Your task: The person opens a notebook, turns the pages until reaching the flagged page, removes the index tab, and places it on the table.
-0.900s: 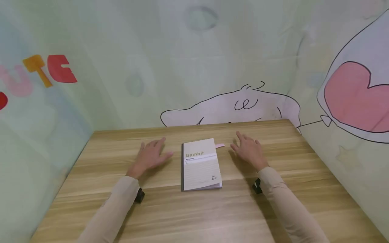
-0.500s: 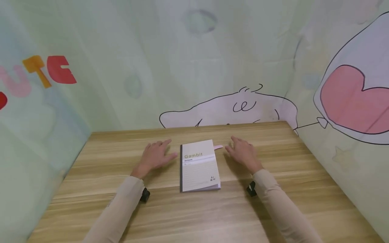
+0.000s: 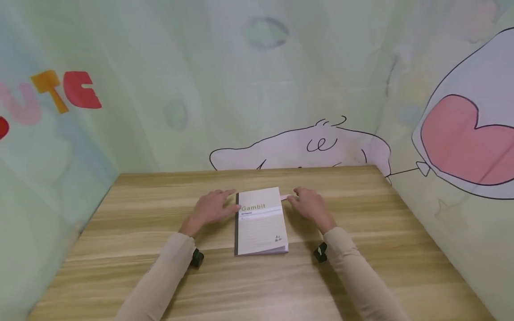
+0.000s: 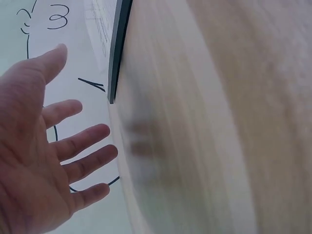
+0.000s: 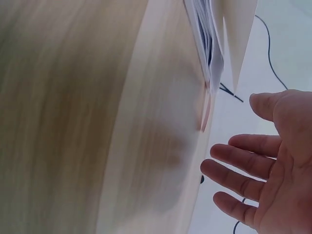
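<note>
A notebook [image 3: 261, 227] with a cream cover, the word Gambit and a dark spine lies closed on the wooden table, its front lower corner slightly lifted. From its right edge a pink tab [image 3: 284, 197] sticks out. My left hand [image 3: 210, 208] is beside the spine, fingers spread and holding nothing; in the left wrist view the thumb [image 4: 54, 62] stands apart from the dark spine [image 4: 118, 53]. To the right of the notebook, my right hand [image 3: 309, 205] hovers near the tab. The right wrist view shows its fingers [image 5: 239, 178] loosely extended, apart from the pages [image 5: 207, 44].
The wooden table [image 3: 160, 249] reaches back to a pale green fabric wall [image 3: 160, 89] with cartoon drawings. More printed fabric [image 3: 462, 240] borders the right side. A dark wrist device [image 3: 320, 253] sits under the right sleeve, another [image 3: 196, 258] under the left.
Both hands have moved inward toward the notebook, the left one rightward and the right one leftward. The notebook appears to stay put while the view shifts slightly.
</note>
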### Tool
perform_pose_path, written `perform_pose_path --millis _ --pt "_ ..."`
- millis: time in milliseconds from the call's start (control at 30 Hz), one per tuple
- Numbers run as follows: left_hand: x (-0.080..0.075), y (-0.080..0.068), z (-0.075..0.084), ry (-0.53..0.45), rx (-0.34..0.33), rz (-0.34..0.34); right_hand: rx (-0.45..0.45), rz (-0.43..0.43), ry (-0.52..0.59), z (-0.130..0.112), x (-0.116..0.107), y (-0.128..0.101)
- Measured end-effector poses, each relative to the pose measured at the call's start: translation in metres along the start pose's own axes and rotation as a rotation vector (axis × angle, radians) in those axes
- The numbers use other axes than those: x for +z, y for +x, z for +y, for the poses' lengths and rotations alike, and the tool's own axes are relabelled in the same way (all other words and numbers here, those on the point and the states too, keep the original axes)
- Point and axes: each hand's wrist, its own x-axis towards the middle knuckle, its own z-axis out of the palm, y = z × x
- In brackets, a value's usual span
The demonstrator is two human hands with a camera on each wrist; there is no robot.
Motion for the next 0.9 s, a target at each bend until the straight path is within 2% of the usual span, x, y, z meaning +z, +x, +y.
perform_pose_path --millis 167,333,500,700,900 --pt "-0.003 -0.002 0.004 -0.099 -0.008 -0.039 -0.023 0.018 0.039 -0.003 0.006 0.001" --pt "0.002 -0.005 0.005 -0.179 -0.014 -0.077 -0.073 0.029 0.095 -0.003 0.014 -0.002" --pt "0.008 -0.005 0.003 -0.168 -0.03 -0.09 -0.118 0.064 0.089 -0.004 0.022 -0.004" --pt "0.009 -0.003 0.001 -0.149 -0.018 -0.091 -0.111 0.089 0.141 -0.007 0.026 -0.005" --pt "0.01 -0.003 -0.001 -0.126 -0.027 -0.116 -0.103 0.062 0.209 -0.012 0.027 -0.005"
